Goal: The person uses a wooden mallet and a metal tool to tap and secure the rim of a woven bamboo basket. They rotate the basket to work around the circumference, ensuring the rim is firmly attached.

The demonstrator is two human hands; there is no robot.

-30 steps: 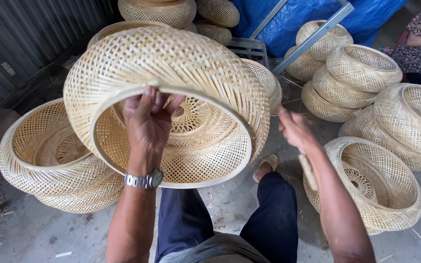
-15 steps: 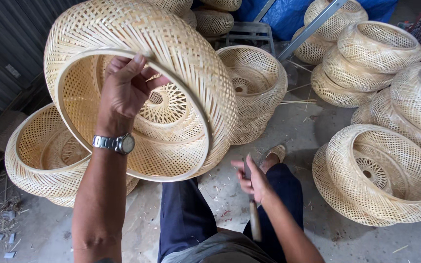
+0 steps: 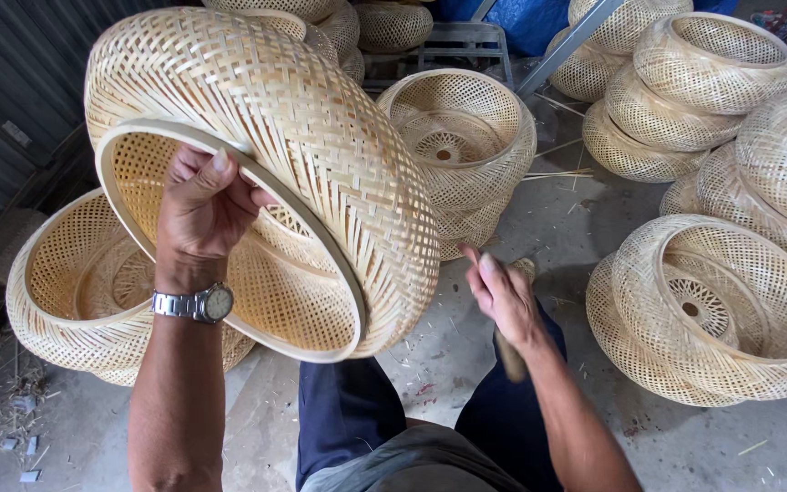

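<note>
the left hand (image 3: 200,208) grips the rim of a tilted woven bamboo basket (image 3: 293,146), fingers curled inside the opening. the right hand (image 3: 505,296) closes around a wooden stick (image 3: 509,357) extending below the fingers. further baskets (image 3: 717,310) lie on the concrete floor (image 3: 466,364).

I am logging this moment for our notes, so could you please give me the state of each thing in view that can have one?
Left hand: gripping the rim of the large woven basket.
Large woven basket: lifted, tilted, opening toward the camera.
Right hand: closed around a wooden-handled tool.
Wooden-handled tool: held low over the knee, mostly hidden.
Wristwatch: worn on the left wrist.
Basket at left: on the floor, opening up.
Baskets at right: stacked, resting on the floor.
</note>
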